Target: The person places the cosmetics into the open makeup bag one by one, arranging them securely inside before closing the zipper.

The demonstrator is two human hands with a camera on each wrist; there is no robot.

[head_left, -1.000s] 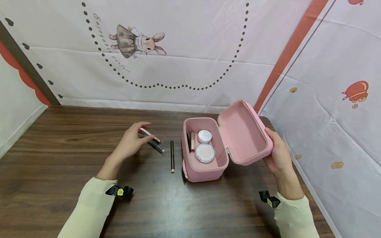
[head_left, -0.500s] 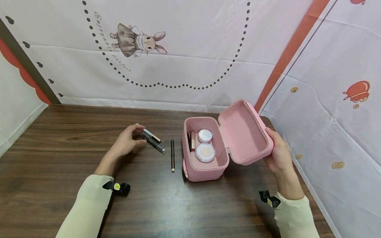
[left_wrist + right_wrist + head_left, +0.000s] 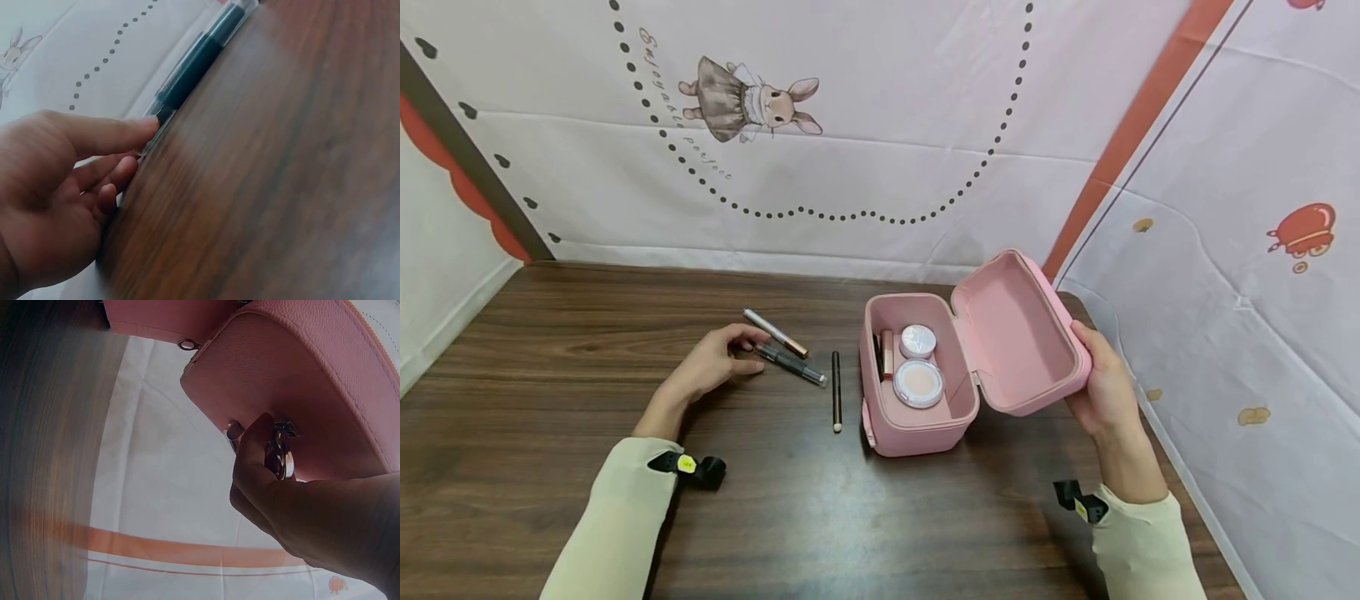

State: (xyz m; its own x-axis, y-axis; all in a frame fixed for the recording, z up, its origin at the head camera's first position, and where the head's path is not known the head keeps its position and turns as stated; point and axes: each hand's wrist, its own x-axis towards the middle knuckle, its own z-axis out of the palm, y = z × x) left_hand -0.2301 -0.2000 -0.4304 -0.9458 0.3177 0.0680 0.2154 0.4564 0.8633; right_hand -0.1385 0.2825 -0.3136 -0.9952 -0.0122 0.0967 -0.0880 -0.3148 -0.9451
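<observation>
We see a worktop [image 3: 550, 392] of dark wood grain with a low satin sheen. The pink case [image 3: 917, 433] looks like fine-grained matt faux leather; we read its open lid [image 3: 1022, 333] the same way, smooth inside, with a shiny metal ring [image 3: 284, 453] on the outside. The dark tube [image 3: 790, 364] is clear glossy plastic over a dark core. The silver tube [image 3: 775, 332] has a metallic finish. The backdrop [image 3: 880, 125] is smooth printed sheet, faintly creased. The sleeves [image 3: 617, 525] are soft matt cloth.
</observation>
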